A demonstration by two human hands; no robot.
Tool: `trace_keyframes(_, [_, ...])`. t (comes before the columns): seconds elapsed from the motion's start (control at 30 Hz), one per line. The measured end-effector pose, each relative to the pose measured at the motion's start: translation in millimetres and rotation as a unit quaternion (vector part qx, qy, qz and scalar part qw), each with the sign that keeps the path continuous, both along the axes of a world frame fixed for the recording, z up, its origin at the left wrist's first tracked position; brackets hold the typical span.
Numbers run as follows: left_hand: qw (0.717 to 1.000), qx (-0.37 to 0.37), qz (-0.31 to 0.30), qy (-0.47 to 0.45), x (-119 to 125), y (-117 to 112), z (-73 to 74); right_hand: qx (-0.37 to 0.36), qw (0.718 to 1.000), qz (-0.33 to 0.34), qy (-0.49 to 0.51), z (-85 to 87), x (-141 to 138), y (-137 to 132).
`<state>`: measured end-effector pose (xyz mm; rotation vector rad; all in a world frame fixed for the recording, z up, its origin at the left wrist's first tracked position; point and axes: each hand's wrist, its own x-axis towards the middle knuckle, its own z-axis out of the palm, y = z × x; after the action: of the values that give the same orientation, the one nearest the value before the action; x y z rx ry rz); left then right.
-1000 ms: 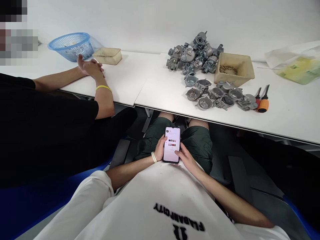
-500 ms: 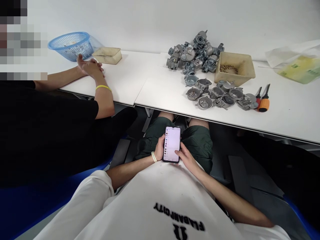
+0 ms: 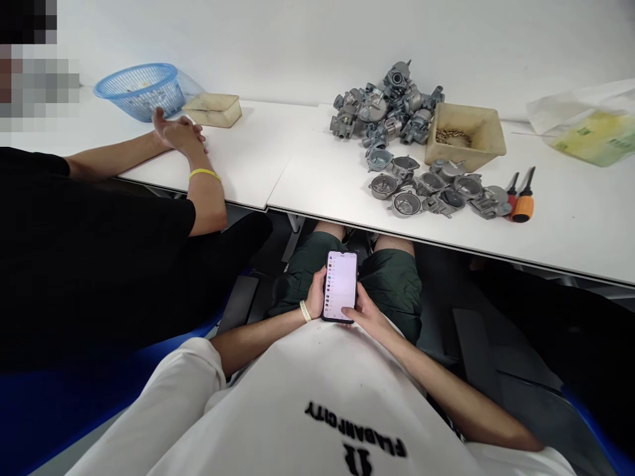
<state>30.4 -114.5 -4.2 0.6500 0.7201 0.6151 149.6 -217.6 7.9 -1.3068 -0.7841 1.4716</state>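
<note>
A smartphone (image 3: 341, 281) with a lit screen showing a list is held upright over my lap. My left hand (image 3: 315, 295) grips its left edge, fingers out of sight behind it. On the other side my right hand (image 3: 368, 309) is wrapped round the lower right edge, its thumb on the bottom of the screen. On the table beyond, several carburetors (image 3: 372, 106) lie in a heap. In front of them sit several carburetor parts with open float bowls (image 3: 407, 203). Two screwdrivers, one orange-handled (image 3: 523, 206) and one red-handled (image 3: 512, 197), lie to their right.
A cream bin (image 3: 466, 142) holds small brass-coloured parts. To the left are a blue basket (image 3: 139, 92) and a shallow cream box (image 3: 213, 110). A co-worker's clasped hands (image 3: 179, 134) rest on the white table (image 3: 248, 172). A plastic bag (image 3: 590, 135) lies far right.
My right thumb has slid down the screen to its lower edge. The phone and my left hand stay nearly in place.
</note>
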Motion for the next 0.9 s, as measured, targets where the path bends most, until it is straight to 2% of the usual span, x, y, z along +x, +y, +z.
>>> trace_keyframes(0.13, [1.000,0.003,-0.006,-0.014,0.4,-0.7,1.6,0.006,1.000,0.010,0.017,0.4,-0.1,-1.1])
trace_keyframes(0.23, [0.999,0.012,0.024,-0.026,1.4,-0.7,2.2,0.007,1.000,0.013,0.003,-4.8,-2.7,-1.6])
trace_keyframes(0.4, [0.994,0.040,0.089,-0.045,4.3,-1.6,3.1,0.038,0.993,-0.005,-0.110,-8.3,-8.6,-3.5])
trace_keyframes(0.47, [0.991,0.059,0.108,-0.055,5.6,-3.4,4.8,0.037,0.991,-0.003,-0.127,-6.2,-9.1,-3.8])
trace_keyframes(0.63, [0.992,0.060,0.096,-0.059,7.5,-7.6,10.5,0.027,0.993,-0.009,-0.117,-3.4,-8.2,-3.3])
trace_keyframes(0.9, [0.991,0.048,0.115,-0.057,5.3,-2.2,11.0,0.074,0.995,0.039,-0.061,-12.9,-5.4,-4.2])
